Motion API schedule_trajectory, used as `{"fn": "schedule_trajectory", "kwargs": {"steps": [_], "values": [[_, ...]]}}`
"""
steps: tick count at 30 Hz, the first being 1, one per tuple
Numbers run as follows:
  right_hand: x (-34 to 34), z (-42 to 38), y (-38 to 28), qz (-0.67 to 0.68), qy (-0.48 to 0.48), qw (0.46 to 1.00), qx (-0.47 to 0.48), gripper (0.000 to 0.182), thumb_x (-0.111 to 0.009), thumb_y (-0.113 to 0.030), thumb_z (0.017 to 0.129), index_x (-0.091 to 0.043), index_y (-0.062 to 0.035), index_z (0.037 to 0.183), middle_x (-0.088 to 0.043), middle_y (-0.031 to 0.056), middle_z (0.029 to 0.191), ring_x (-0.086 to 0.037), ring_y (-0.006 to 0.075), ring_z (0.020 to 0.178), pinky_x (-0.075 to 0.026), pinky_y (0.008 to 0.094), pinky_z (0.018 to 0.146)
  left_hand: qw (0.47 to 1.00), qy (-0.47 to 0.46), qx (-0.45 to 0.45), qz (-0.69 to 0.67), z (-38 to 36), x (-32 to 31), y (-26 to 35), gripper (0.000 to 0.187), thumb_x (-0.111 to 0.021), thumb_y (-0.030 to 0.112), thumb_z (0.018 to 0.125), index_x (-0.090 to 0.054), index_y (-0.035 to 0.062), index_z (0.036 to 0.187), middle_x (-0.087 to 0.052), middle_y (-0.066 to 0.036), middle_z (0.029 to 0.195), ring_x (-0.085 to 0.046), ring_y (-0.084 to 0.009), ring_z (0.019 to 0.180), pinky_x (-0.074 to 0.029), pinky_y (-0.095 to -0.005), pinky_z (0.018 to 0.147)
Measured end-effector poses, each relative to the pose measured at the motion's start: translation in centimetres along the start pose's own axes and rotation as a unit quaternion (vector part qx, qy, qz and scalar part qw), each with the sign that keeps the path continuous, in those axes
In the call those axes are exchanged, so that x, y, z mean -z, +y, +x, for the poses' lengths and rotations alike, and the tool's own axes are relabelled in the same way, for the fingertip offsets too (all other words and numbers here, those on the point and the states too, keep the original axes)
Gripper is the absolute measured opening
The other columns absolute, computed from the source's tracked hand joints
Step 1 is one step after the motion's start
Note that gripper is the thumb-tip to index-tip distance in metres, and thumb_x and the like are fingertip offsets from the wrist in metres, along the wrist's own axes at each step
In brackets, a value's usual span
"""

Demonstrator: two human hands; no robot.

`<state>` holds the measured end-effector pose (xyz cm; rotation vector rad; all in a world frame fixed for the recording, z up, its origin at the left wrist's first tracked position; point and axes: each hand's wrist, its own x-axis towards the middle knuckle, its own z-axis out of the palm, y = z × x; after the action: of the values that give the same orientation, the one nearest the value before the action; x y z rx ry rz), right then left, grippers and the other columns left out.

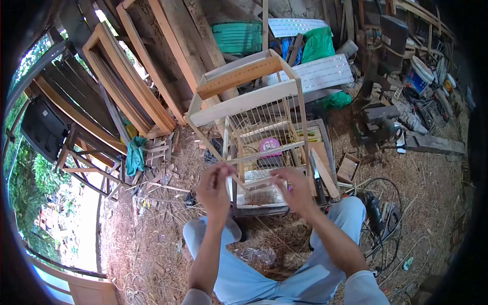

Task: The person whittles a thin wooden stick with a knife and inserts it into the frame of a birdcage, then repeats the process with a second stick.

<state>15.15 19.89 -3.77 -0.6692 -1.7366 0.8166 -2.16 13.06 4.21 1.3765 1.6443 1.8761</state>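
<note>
A wooden frame (pixel 244 104) with thin upright rods stands before me on a low wooden bench. My left hand (pixel 214 189) is at its near left side, fingers curled together; whether they hold anything is too small to tell. On the near right, my right hand (pixel 295 189) has thumb and finger close to a thin piece, and its grip is unclear. Behind the rods lies a pink round object (pixel 270 146). A saw-like blade (pixel 316 173) with a dark handle rests on the bench to the right of my right hand.
Wood shavings cover the ground. Wooden door or window frames (pixel 127 81) lean at the left, near a black chair (pixel 46 129). A power tool (pixel 375 213) with coiled cable lies at right. A small wooden box (pixel 348 168) sits beside the bench. Green sheeting (pixel 318 44) lies behind.
</note>
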Motion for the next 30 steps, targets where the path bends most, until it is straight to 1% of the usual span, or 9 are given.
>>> {"fn": "schedule_trajectory", "kwargs": {"steps": [2,4,6,8,9,11,14,17,30], "values": [[1.2,0.7,2.0,0.041,0.037,0.996,-0.065,0.015,-0.062,-0.007,0.086,-0.067,-0.0010,0.099,-0.067,0.0127,0.093,-0.065,0.0218,0.083,-0.050,0.0306,0.070,0.999,0.024,-0.016,-0.034,1.8,-0.2,-0.5,0.009,-0.057,0.000,0.091,-0.060,-0.0058,0.098,-0.066,-0.010,0.087,-0.064,-0.0132,0.081,-0.054,-0.0258,0.075],[2.5,1.3,3.4,0.046,0.075,0.994,-0.065,0.014,-0.061,-0.008,0.088,-0.066,-0.0005,0.099,-0.066,0.0115,0.088,-0.064,0.0190,0.079,-0.049,0.0289,0.068,0.998,-0.019,-0.044,0.027,3.0,-0.4,-1.3,0.013,-0.054,0.001,0.093,-0.057,-0.0071,0.102,-0.065,-0.012,0.088,-0.065,-0.0164,0.081,-0.056,-0.0285,0.073],[2.4,1.6,3.9,0.050,0.113,0.990,-0.065,0.014,-0.060,-0.008,0.089,-0.066,0.0000,0.099,-0.066,0.0103,0.084,-0.062,0.0162,0.075,-0.048,0.0273,0.066,0.997,-0.022,-0.048,0.061,3.4,-0.8,-1.6,0.014,-0.055,0.000,0.092,-0.059,-0.0068,0.103,-0.066,-0.012,0.086,-0.066,-0.0163,0.080,-0.056,-0.0286,0.073],[2.5,1.7,3.9,0.149,0.172,0.965,-0.129,0.015,-0.060,-0.011,0.091,-0.065,0.0009,0.098,-0.062,0.0061,0.076,-0.057,0.0099,0.069,-0.045,0.0244,0.062,0.993,-0.026,-0.059,0.103,3.8,-0.9,-2.1,0.015,-0.055,-0.001,0.092,-0.060,-0.0064,0.105,-0.067,-0.013,0.083,-0.067,-0.0157,0.078,-0.057,-0.0291,0.074],[2.7,1.8,3.6,0.148,0.173,0.965,-0.132,0.015,-0.060,-0.011,0.091,-0.065,0.0009,0.098,-0.062,0.0061,0.076,-0.057,0.0099,0.069,-0.045,0.0244,0.062,0.993,-0.028,-0.057,0.104,3.9,-0.9,-2.3,0.015,-0.055,-0.001,0.092,-0.060,-0.0064,0.105,-0.067,-0.013,0.083,-0.067,-0.0157,0.078,-0.057,-0.0291,0.074],[2.9,1.9,2.7,0.037,0.157,0.981,-0.105,0.016,-0.060,-0.013,0.091,-0.065,0.0014,0.097,-0.060,0.0036,0.074,-0.054,0.0076,0.066,-0.043,0.0230,0.059,0.996,-0.016,-0.059,0.070,3.9,-1.1,-2.5,0.014,-0.054,-0.002,0.092,-0.060,-0.0064,0.104,-0.067,-0.014,0.082,-0.067,-0.0155,0.078,-0.057,-0.0288,0.072],[2.8,1.9,3.0,0.011,0.167,0.982,-0.083,0.016,-0.060,-0.013,0.091,-0.064,0.0014,0.095,-0.060,0.0029,0.073,-0.052,0.0068,0.064,-0.041,0.0226,0.056,0.996,-0.008,-0.061,0.069,3.8,-1.3,-1.7,0.014,-0.054,-0.003,0.092,-0.059,-0.0070,0.104,-0.067,-0.013,0.081,-0.067,-0.0162,0.077,-0.058,-0.0289,0.070],[2.6,1.7,3.5,0.034,0.169,0.981,-0.086,0.016,-0.060,-0.014,0.091,-0.063,0.0011,0.095,-0.060,0.0030,0.074,-0.051,0.0069,0.063,-0.040,0.0228,0.055,0.995,-0.023,-0.062,0.071,3.9,-1.1,-2.2,0.016,-0.054,0.003,0.093,-0.056,-0.0084,0.104,-0.064,-0.014,0.084,-0.067,-0.0198,0.077,-0.058,-0.0291,0.066],[2.5,1.8,3.2,0.026,0.172,0.982,-0.077,0.016,-0.060,-0.014,0.092,-0.062,0.0009,0.096,-0.059,0.0028,0.074,-0.051,0.0081,0.064,-0.040,0.0238,0.057,0.995,-0.037,-0.064,0.062,4.0,-0.9,-2.0,0.014,-0.055,0.001,0.093,-0.056,-0.0077,0.103,-0.064,-0.014,0.084,-0.068,-0.0208,0.078,-0.058,-0.0294,0.066]]}}
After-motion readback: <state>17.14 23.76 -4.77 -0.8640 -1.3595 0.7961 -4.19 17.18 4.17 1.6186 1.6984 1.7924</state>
